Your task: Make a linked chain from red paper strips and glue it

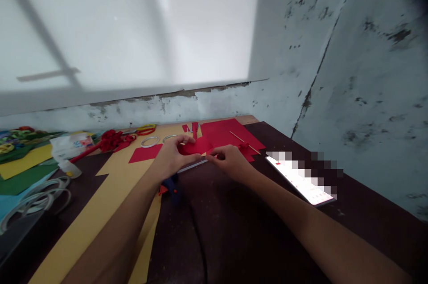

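Note:
My left hand (171, 155) curves around a piece of red paper (198, 146), its fingertips on the far edge and its thumb on the near side. My right hand (230, 162) pinches at the right edge of that piece, thumb and fingertips together. The two hands almost meet there. Just below them, a pale narrow strip (193, 166) lies on the dark table. Near my left wrist is a dark blue tool with orange parts (173, 189), perhaps a glue gun, partly hidden by the arm. A black cord (199, 239) runs toward me.
Red sheets (224, 131) and a thin wooden stick (244, 142) lie behind my hands. A lit phone (302, 181) rests at right. Leftward are tape rings (150, 142), a red pipe-cleaner flower (111, 140), yellow card (90, 212), white cable coils (43, 197) and coloured sheets (30, 161).

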`<action>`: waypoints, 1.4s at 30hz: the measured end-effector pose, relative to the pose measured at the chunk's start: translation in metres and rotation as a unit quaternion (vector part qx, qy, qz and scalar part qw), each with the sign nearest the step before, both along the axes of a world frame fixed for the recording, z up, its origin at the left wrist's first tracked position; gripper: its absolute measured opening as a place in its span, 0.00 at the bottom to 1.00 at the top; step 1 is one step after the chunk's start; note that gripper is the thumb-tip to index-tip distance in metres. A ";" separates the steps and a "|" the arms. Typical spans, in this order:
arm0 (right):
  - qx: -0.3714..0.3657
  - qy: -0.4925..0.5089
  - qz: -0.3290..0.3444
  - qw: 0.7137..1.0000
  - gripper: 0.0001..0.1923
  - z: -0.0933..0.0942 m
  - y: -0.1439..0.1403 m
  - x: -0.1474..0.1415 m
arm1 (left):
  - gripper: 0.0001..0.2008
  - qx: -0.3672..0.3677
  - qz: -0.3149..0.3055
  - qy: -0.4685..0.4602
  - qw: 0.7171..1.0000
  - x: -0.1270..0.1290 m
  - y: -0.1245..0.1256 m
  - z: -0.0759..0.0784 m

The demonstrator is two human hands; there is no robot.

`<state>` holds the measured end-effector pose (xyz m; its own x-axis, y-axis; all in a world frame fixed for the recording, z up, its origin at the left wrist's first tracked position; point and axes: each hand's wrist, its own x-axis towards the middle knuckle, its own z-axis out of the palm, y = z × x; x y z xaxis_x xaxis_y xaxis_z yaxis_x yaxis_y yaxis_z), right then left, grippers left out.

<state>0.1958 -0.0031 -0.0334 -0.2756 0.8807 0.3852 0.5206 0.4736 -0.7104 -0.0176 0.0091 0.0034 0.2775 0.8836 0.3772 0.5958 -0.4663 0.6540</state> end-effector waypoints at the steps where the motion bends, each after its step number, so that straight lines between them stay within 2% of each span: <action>1: 0.004 0.002 0.001 1.000 0.15 0.000 0.000 0.000 | 0.20 0.005 -0.003 0.001 1.000 0.000 0.000 0.000; 7: 0.003 -0.003 0.000 1.000 0.16 0.002 -0.003 -0.002 | 0.19 0.006 -0.020 -0.014 1.000 0.000 0.000 -0.001; 14: 0.018 0.025 0.004 1.000 0.17 0.006 -0.008 -0.002 | 0.17 -0.081 -0.058 -0.086 0.991 0.008 -0.004 0.002; 19: 0.028 0.037 0.048 0.998 0.16 0.008 -0.012 -0.002 | 0.18 -0.119 -0.076 -0.093 0.986 0.012 -0.010 0.004; 22: 0.033 0.036 0.043 0.998 0.15 0.007 -0.012 -0.003 | 0.19 -0.132 -0.083 -0.094 0.983 0.012 -0.010 0.002; 30: 0.048 0.034 0.022 0.998 0.15 0.004 -0.007 -0.003 | 0.18 -0.116 -0.083 -0.112 0.983 0.008 -0.003 -0.003; 39: 0.047 0.047 0.019 0.998 0.14 0.004 -0.006 -0.002 | 0.06 -0.108 -0.092 -0.124 0.982 0.010 -0.004 -0.001; 42: 0.047 0.052 0.018 0.997 0.14 0.002 -0.006 -0.002 | 0.07 -0.103 -0.080 -0.131 0.983 0.011 -0.003 -0.001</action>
<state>0.1935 -0.0088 -0.0310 -0.2599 0.8299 0.4936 0.4285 0.5572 -0.7113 -0.0070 0.0057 0.0022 0.3361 0.9017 0.2721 0.3234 -0.3818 0.8658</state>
